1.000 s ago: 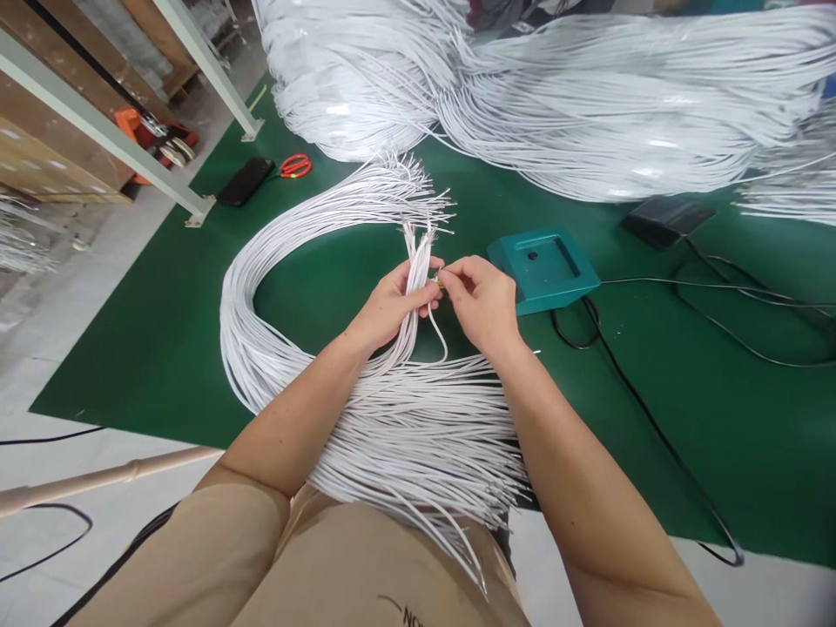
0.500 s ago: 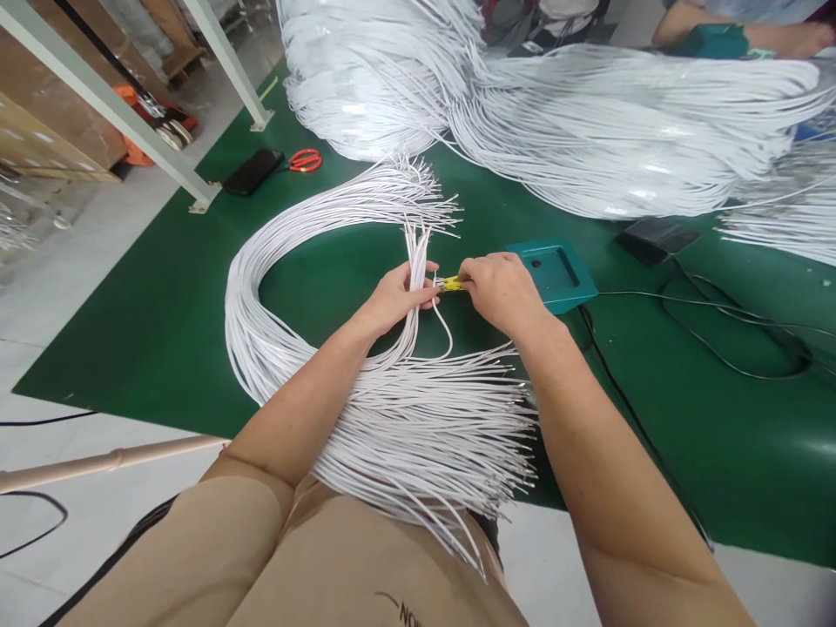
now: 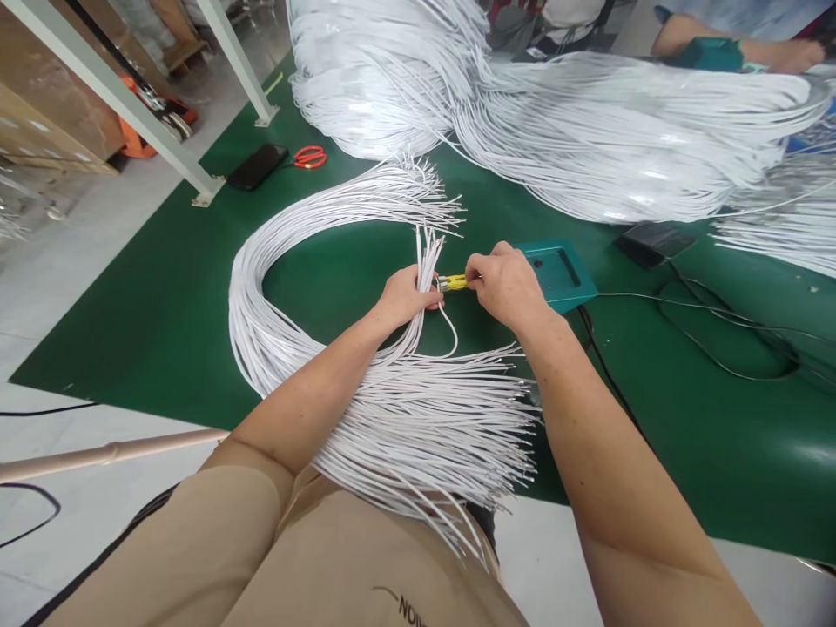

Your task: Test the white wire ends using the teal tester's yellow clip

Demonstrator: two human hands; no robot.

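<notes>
My left hand [image 3: 408,296] is closed around a small bunch of white cables [image 3: 428,252], whose ends point up past the fingers. One cable loops out to the right of that bunch. In my right hand [image 3: 502,279] is a small yellow tool with a metal tip [image 3: 455,283], gripped by the fingers; its exact kind is too small to tell. The tip is close to the left fingertips, by the looped cable's end. A large C-shaped bundle of white cables [image 3: 245,296] curves around my left hand, its near ends fanned out under my left forearm.
Big heaps of white cable [image 3: 614,139] lie at the back of the green table [image 3: 131,296]. A teal tray-like device [image 3: 560,272], a black box [image 3: 653,244] with cords, a phone [image 3: 257,167] and red-handled scissors [image 3: 309,157] lie around. Another person's arm [image 3: 771,57] is at the upper right.
My left hand with the cable bunch has shifted slightly right, and the bunch now leans right. The yellow tool has moved slightly right with my right hand. The view has shifted a little.
</notes>
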